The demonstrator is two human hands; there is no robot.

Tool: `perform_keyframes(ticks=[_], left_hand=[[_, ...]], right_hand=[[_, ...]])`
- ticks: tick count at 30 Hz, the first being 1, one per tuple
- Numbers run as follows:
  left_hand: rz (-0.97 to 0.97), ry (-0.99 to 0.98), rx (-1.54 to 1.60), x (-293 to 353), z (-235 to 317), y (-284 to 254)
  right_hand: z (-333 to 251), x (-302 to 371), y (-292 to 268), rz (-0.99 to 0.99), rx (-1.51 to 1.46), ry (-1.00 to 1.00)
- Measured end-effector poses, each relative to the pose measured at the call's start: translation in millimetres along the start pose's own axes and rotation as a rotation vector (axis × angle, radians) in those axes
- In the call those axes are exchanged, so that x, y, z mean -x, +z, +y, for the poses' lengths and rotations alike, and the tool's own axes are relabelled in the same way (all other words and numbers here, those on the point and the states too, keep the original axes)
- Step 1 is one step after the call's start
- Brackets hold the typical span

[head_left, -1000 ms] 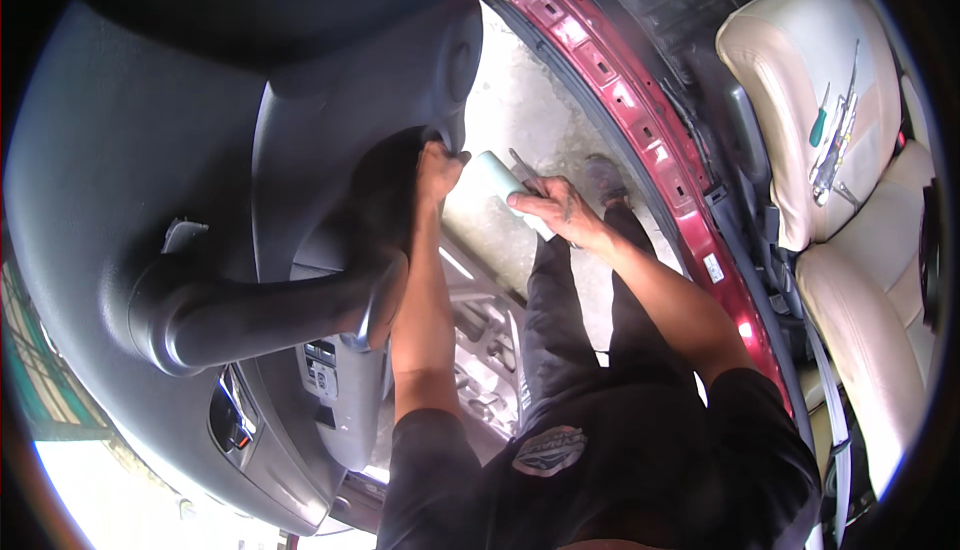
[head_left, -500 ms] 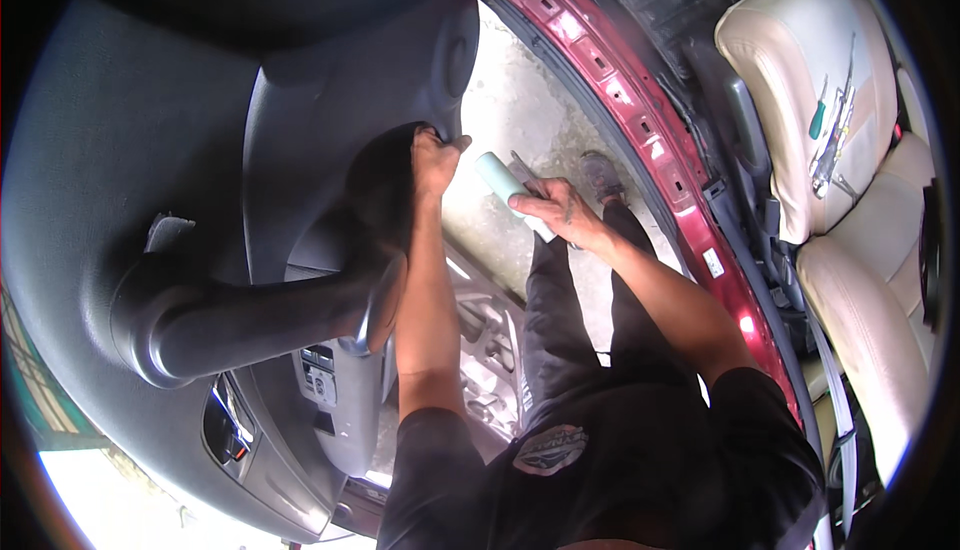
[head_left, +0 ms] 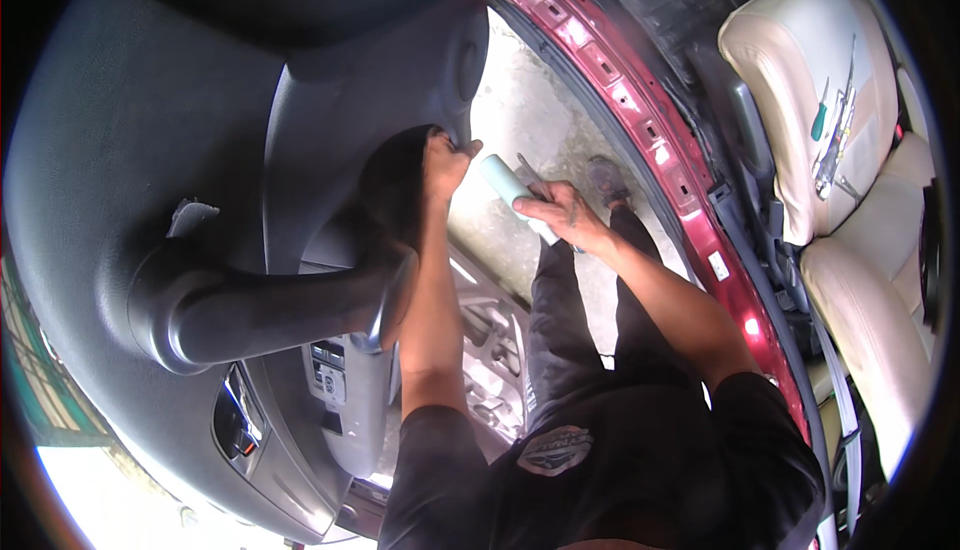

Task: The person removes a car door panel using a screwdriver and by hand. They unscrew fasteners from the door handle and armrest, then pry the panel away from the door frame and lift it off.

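Observation:
A large dark door panel (head_left: 230, 130) fills the left side. My left hand (head_left: 447, 163) grips its edge at a dark hollow, the thumb sticking out and the other fingers partly hidden. The panel's thick pull handle (head_left: 275, 318) lies beside my left forearm. Right of that, over the floor gap, my right hand (head_left: 568, 215) is closed around a pale green cylinder (head_left: 503, 178). A flat greyish piece (head_left: 530, 171) shows beside the cylinder in the same hand; its kind is unclear. The cylinder's far end points toward my left hand without touching it.
A red door sill (head_left: 655, 135) runs down the right of my legs. Beyond it stands a beige seat (head_left: 770, 40) with a green-handled screwdriver (head_left: 820, 122) and metal tools (head_left: 832, 160) on it. A bare metal door frame (head_left: 490, 335) shows below my left forearm.
The door panel has shifted slightly to the right, and my left hand has moved with it. My right hand and the cylinder have moved only slightly.

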State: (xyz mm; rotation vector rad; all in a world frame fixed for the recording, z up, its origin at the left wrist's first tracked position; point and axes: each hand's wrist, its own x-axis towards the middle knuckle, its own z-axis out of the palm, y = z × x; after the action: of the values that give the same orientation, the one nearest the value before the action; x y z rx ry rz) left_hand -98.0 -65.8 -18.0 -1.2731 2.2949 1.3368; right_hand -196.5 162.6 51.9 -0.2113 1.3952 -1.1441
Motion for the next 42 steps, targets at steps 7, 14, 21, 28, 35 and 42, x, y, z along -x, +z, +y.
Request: perform_keyframes(ticks=[7,14,21,28,35,42], left_hand=[[-0.075,-0.101,-0.084,-11,-23,3],[-0.076,-0.167,-0.249,4,10,-5],[0.026,-0.106,0.080,1,-8,-1],[0.149,0.105,0.263,24,-21,-3],[0.320,0.036,0.377,54,-2,2],[0.803,0.001,0.353,82,-1,24]], right_hand=[[11,-2,2,0.018,-0.029,-0.036],[18,-4,4,-0.012,-0.026,-0.018],[15,-8,3,-0.005,-0.093,-0.041],[2,-16,8,0.048,0.007,-0.075],[2,-39,12,-0.007,-0.018,-0.010],[-11,-54,28,-0.030,-0.054,-0.121]])
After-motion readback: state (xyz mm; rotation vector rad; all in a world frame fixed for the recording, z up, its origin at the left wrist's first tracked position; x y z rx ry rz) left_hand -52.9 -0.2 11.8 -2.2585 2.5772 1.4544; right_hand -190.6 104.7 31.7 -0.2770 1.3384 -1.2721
